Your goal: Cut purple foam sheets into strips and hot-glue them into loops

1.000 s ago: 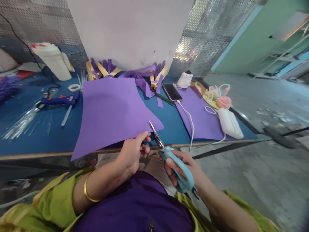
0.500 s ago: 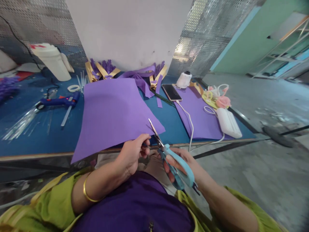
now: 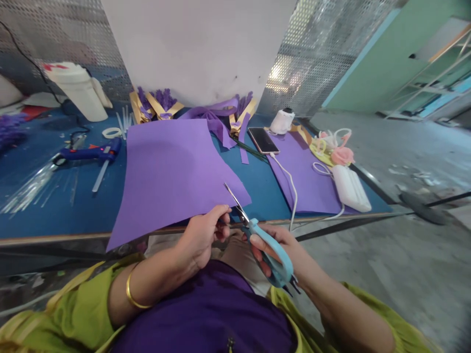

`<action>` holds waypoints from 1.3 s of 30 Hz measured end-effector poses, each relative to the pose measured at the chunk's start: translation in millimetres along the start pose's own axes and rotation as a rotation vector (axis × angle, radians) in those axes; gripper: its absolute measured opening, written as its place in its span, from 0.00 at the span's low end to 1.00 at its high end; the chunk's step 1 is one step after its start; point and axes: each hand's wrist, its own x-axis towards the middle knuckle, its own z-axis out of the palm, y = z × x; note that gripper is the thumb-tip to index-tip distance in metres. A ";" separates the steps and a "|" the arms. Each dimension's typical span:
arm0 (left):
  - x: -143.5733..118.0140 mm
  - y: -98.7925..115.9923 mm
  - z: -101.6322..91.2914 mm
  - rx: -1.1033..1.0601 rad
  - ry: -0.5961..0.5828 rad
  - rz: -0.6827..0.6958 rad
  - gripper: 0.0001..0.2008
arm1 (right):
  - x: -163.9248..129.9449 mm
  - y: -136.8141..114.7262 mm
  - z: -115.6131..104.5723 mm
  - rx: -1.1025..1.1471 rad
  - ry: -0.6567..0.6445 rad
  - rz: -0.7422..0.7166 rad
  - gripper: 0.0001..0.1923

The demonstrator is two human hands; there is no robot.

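Observation:
A large purple sheet [image 3: 169,166] lies over the front edge of the table, its lower left corner hanging past it. My left hand [image 3: 206,233] pinches the sheet's near edge between thumb and fingers. My right hand [image 3: 275,245] is wrapped round the light blue handles of a pair of scissors [image 3: 270,245]. One scissor blade lies over the top of the sheet near its right corner; the other blade is mostly hidden beneath. The fingertips of my left hand are close beside the blades.
A glue gun [image 3: 90,153] and a white jug [image 3: 79,90] are at left. Purple flowers in gold wrapping [image 3: 162,103] stand at the back. To the right lie a phone [image 3: 264,140], another purple sheet [image 3: 305,181], a white power bank [image 3: 351,189] and a pink rose [image 3: 343,155].
The scissor handles have come closer together, and the blades have closed somewhat on the sheet's edge. My left hand keeps its hold in nearly the same place.

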 end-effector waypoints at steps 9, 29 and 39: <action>-3.2 1.9 0.4 0.016 -0.011 -0.025 0.08 | 9.8 -12.6 0.4 -0.033 -0.041 0.024 0.30; -1.1 -3.1 -4.7 0.018 -0.063 -0.016 0.10 | 22.7 -23.5 5.4 0.009 -0.037 0.059 0.27; 1.3 -6.2 -8.9 0.001 -0.096 0.000 0.12 | 37.0 -38.5 8.7 0.016 -0.003 0.068 0.29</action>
